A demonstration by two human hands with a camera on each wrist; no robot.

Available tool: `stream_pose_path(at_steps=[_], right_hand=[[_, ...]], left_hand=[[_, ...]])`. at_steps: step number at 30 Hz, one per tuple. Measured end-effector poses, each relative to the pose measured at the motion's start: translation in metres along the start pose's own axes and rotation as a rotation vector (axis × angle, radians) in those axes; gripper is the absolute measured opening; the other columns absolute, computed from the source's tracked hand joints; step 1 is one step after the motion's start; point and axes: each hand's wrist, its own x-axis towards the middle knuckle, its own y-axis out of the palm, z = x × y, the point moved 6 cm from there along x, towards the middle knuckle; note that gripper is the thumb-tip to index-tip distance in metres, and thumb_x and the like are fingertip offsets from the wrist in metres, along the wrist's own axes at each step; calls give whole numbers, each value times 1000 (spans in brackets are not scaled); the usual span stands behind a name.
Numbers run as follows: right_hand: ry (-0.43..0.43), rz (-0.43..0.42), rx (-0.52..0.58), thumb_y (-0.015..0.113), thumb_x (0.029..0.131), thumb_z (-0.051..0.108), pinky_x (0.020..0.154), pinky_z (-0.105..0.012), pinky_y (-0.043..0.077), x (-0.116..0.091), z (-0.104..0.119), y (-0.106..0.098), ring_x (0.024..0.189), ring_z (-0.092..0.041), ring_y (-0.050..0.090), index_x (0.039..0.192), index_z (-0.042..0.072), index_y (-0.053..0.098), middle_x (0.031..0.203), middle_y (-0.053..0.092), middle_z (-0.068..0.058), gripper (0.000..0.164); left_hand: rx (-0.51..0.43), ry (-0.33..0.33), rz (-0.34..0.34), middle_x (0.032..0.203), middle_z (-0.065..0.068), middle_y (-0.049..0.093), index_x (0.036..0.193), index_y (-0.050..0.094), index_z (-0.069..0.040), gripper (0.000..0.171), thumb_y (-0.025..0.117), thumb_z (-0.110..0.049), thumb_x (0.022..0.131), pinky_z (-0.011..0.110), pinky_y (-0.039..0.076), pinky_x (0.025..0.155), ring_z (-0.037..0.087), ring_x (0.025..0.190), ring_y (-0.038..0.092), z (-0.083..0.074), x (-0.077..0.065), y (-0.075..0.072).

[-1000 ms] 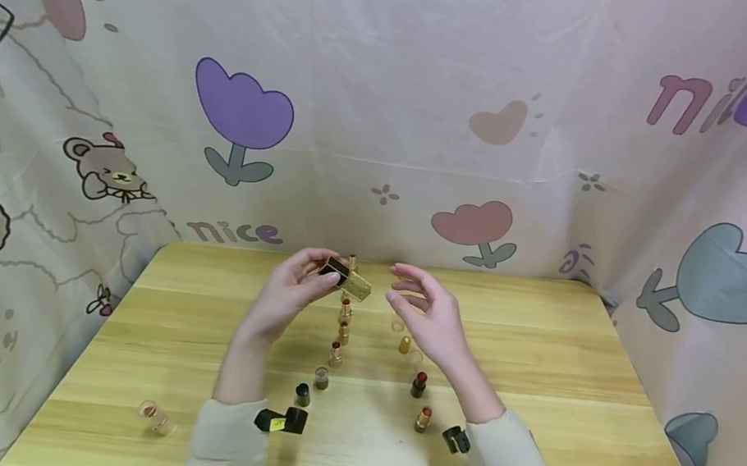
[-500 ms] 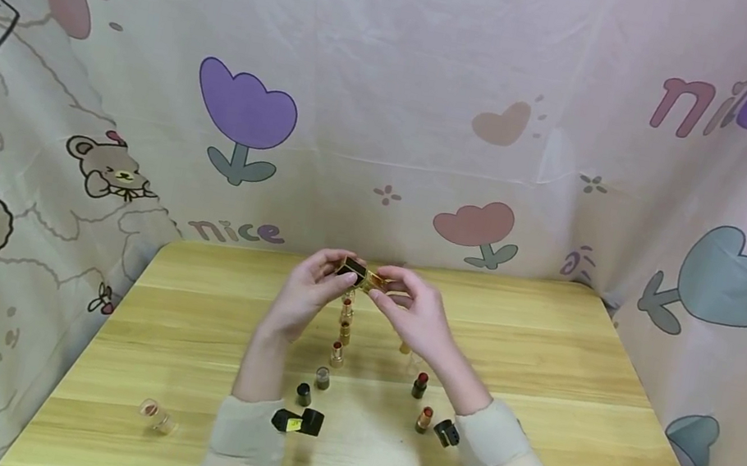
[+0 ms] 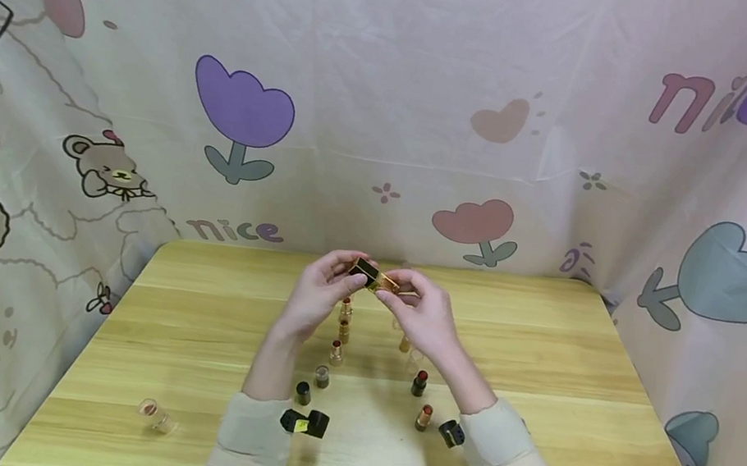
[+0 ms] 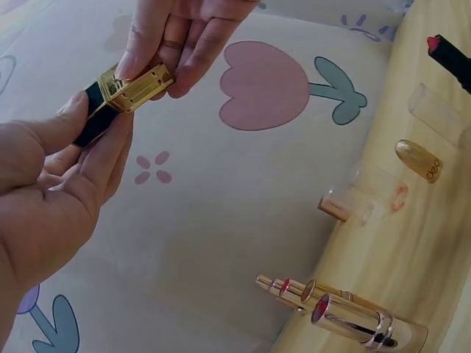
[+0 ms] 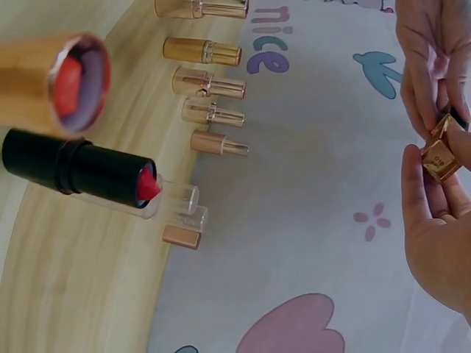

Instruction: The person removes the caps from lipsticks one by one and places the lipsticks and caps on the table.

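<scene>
Above the far part of the table, both hands hold one square black-and-gold lipstick tube (image 3: 365,269). My left hand (image 3: 316,294) pinches its black part (image 4: 96,114) between thumb and fingers. The gold end (image 5: 440,158) is pinched by my right hand (image 3: 425,315), whose fingers cover some of it. In the left wrist view, an open-looking gold frame (image 4: 151,87) shows on that end. Below the hands stands a row of lipsticks, among them a gold one (image 3: 335,353). Nearest under the right forearm are a black lipstick with a red tip (image 3: 419,383) and an orange-gold one (image 3: 423,418).
The wooden table (image 3: 189,342) meets a printed cloth backdrop (image 3: 367,99). A clear-capped lipstick (image 3: 157,416) stands apart at the front left. A dark cap (image 3: 303,393) and a small greyish piece (image 3: 321,376) sit near the left forearm. Clear caps (image 5: 188,213) and a gold cap (image 4: 419,160) stand at the right.
The right hand, apart from the tube a second ago, has come in from the right and taken its gold end. The left hand has shifted right with the tube.
</scene>
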Motion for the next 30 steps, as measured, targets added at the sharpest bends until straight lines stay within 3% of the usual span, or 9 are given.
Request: stream_pose_path(at_steps=[6,8,17,23,30], right_hand=[[43,-57,-29,79,93,9,88,-28,63,-3,-12,-13,99,-30,73,119,-2,71,112,73,-17,30],[68,-74,-29,79,93,9,87,-27,63,-5,-17,-18,98,-29,74,119,-1,71,110,74,-16,29],[96,-136,25,80,93,13,91,-27,62,-11,-31,-36,104,-29,71,119,0,70,115,73,-16,31],[111,-186,64,80,92,11,94,-24,60,-14,-43,-49,108,-30,70,121,-1,68,118,72,-18,33],[177,-230,93,80,91,7,86,-19,61,-14,-63,-63,107,-37,71,121,-3,67,121,70,-22,35]], left_hand=[[-53,-6,-172,136,28,61,138,54,8,40,62,7,99,31,55,105,28,123,64,-10,-1,-16],[-55,-1,-195,138,29,59,139,54,9,41,62,8,99,30,55,105,30,126,62,-13,-2,-21],[-5,11,-194,139,29,59,138,55,8,40,63,7,98,27,54,105,34,131,59,-15,-1,-22],[141,34,-159,137,26,61,135,58,7,38,67,3,97,26,54,106,35,130,60,-9,9,-5],[323,30,-102,128,19,66,128,64,2,36,74,-1,93,32,55,106,32,122,63,2,26,19]])
